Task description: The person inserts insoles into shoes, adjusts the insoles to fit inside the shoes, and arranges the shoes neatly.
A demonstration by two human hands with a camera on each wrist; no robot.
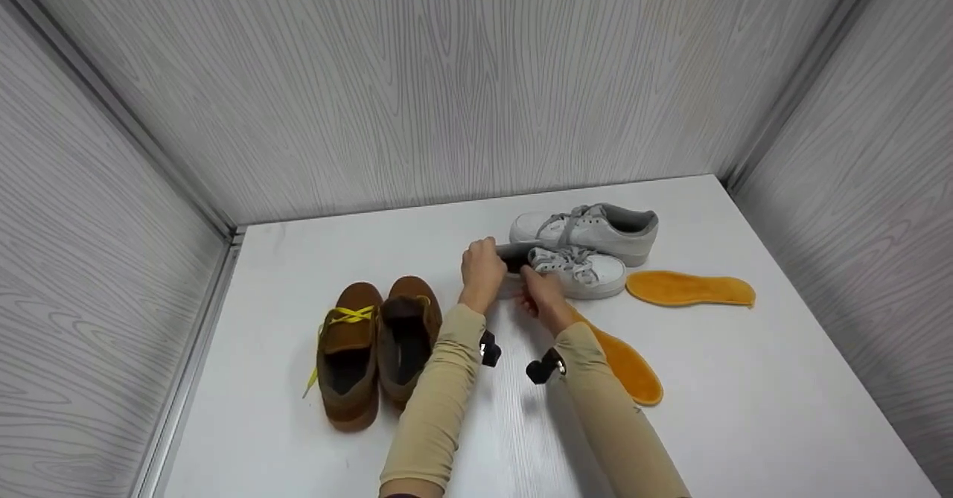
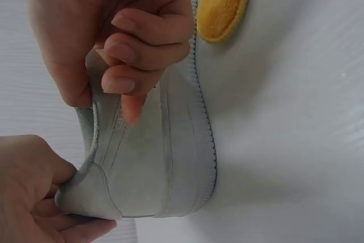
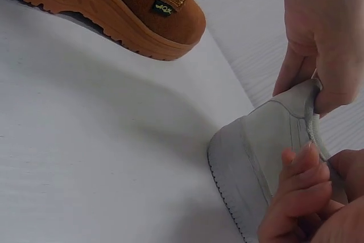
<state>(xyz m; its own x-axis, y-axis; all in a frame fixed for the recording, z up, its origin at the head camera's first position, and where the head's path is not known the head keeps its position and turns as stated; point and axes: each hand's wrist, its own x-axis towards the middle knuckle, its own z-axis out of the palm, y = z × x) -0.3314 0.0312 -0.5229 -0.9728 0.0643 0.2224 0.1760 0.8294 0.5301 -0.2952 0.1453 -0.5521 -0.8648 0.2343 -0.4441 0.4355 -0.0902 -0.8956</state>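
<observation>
A white sneaker with grey laces lies on the table, its toe to the right. My left hand grips its heel, thumb and fingers on either side of the collar in the left wrist view. At the near side of the opening, my right hand pinches the collar, with its thumb inside the shoe and curled fingers against the outer side. The shoe's inside is mostly hidden by the hands. One yellow-orange insole lies partly under my right forearm. Another insole rests right of the toe.
The second white sneaker stands just behind the held one, close to it. To the left stand two brown shoes with yellow laces, one partly behind my left forearm. Grey wood-grain panels enclose the table's back and sides.
</observation>
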